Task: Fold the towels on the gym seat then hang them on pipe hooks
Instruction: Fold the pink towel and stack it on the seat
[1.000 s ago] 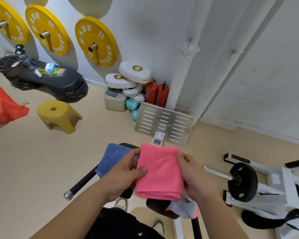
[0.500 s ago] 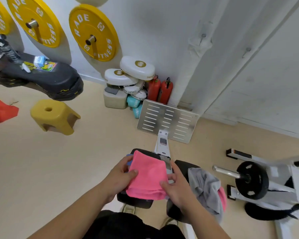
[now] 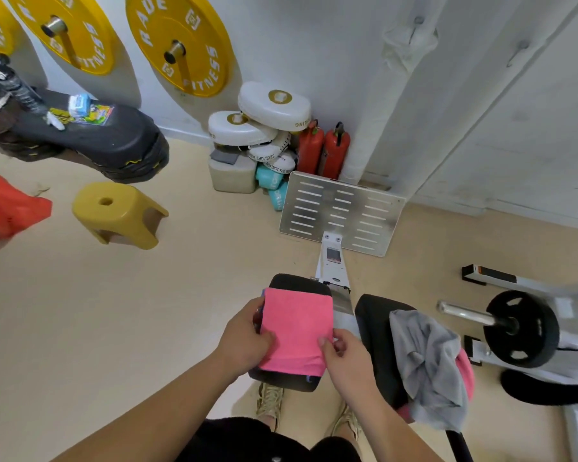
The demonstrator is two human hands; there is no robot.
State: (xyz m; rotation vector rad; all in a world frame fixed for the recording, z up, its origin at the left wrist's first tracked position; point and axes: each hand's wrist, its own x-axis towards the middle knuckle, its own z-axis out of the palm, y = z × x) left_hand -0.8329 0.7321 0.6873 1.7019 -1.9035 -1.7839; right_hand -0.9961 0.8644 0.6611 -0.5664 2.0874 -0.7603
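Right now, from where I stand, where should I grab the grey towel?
Probably the raised top fold of the grey towel, from above: it lies crumpled over the right seat pad, hanging off its near end, no clean corner showing.

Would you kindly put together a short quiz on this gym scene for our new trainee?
1. True or false: the pink towel lies folded on the left seat pad.
2. What lies crumpled on the right seat pad? A) a grey towel B) a yellow stool C) a red bag
3. Fill in: the pink towel's near right corner is pinched by the ____ hand.
Key: 1 true; 2 A; 3 the right hand.
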